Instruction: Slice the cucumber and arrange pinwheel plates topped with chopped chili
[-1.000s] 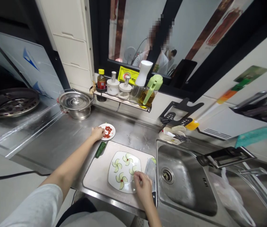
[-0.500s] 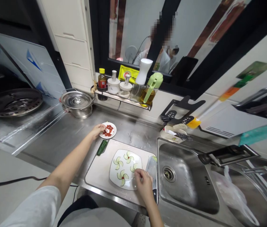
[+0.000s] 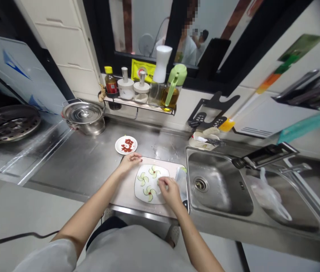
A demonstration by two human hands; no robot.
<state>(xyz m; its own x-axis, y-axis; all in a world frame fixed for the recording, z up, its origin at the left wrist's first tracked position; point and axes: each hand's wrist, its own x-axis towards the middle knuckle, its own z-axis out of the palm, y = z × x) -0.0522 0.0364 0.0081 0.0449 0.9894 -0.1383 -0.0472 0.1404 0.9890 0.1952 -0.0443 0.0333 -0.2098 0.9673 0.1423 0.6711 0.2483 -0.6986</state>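
Note:
My left hand [image 3: 130,162] is over the cutting board's upper left corner, thumb and fingers pinched on what looks like a small red piece. My right hand [image 3: 170,192] is at the right side of a white square plate [image 3: 139,194], fingertips together over a cucumber-slice pinwheel; whatever they pinch is hidden. Other pinwheels of thin cucumber slices [image 3: 149,193] lie on the plate, at least one with a red centre. The plate sits on a pale cutting board [image 3: 122,194]. Behind my left hand is a small white dish [image 3: 118,146] of red bits [image 3: 127,145].
A knife [image 3: 180,177] lies along the board's right edge, beside the steel sink [image 3: 219,181]. A lidded steel pot [image 3: 87,119] stands at the back left. Above the counter, a rack [image 3: 139,105] holds seasoning jars and an oil bottle [image 3: 173,88]. A plastic bag [image 3: 270,192] lies at right.
My left hand has left the small dish and come right, over the board, now covering the cucumber piece there. My right hand stays at the plate's right side. The camera view has shifted.

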